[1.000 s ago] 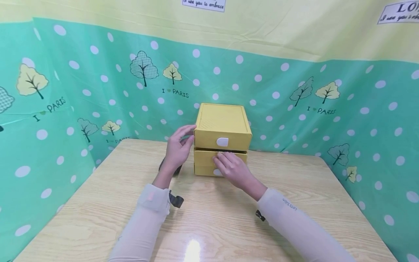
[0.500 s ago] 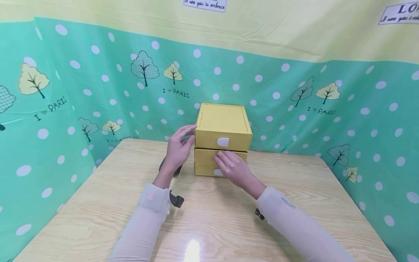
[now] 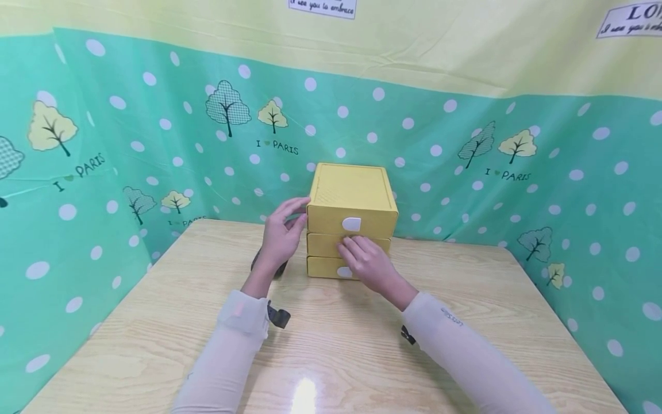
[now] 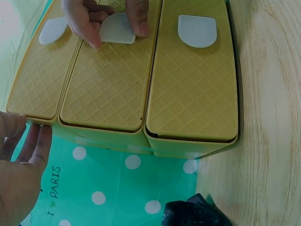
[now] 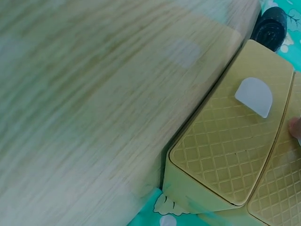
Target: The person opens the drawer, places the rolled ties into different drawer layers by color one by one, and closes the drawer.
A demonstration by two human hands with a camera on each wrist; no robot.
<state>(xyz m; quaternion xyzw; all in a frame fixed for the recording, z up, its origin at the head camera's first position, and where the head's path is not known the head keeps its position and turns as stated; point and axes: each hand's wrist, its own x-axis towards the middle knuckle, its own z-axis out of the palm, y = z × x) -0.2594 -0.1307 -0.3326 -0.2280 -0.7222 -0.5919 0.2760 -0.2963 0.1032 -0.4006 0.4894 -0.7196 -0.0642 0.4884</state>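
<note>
A yellow three-drawer storage box (image 3: 354, 187) stands at the back of the wooden table. Each drawer front has a crisscross pattern and a white tab. My right hand (image 3: 369, 261) is at the middle drawer (image 4: 103, 84); its thumb and fingers pinch the drawer's white handle (image 4: 116, 29), as the left wrist view shows. That drawer sits almost flush with the top drawer (image 4: 40, 82) and the bottom drawer (image 4: 193, 94). My left hand (image 3: 281, 236) rests its extended fingers against the box's upper left side, near the front corner.
A black roll (image 5: 270, 33) lies on the table left of the box, partly behind my left wrist in the head view. Green and yellow printed cloth (image 3: 362, 115) hangs close behind the box and along both sides of the table (image 3: 465, 293).
The middle drawer, pulled out a second ago with a dark gap above it, has slid back in under my right hand. The bottom drawer's upper edge now shows. My left hand stays put.
</note>
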